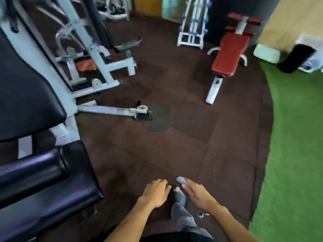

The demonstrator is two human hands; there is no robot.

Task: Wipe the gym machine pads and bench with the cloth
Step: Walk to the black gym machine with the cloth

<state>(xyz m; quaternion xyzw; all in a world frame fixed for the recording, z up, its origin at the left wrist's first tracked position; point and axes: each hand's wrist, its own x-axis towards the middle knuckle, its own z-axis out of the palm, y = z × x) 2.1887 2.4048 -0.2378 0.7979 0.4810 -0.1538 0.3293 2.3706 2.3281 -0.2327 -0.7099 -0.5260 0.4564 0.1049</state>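
Note:
My right hand is low in the middle of the view, closed around a small grey cloth that sticks out past the fingers. Beside it, my left hand hangs with curled fingers and holds nothing. A black padded machine fills the left side: a back pad, a roller pad and a seat pad. Both hands are to the right of the seat pad, apart from it. A red bench on a white frame stands at the far right, well away from my hands.
White machine frames stand at the back left, with a low bar and pulley lying across the brown rubber floor. Green turf runs along the right. A white rack and a black bag are at the back.

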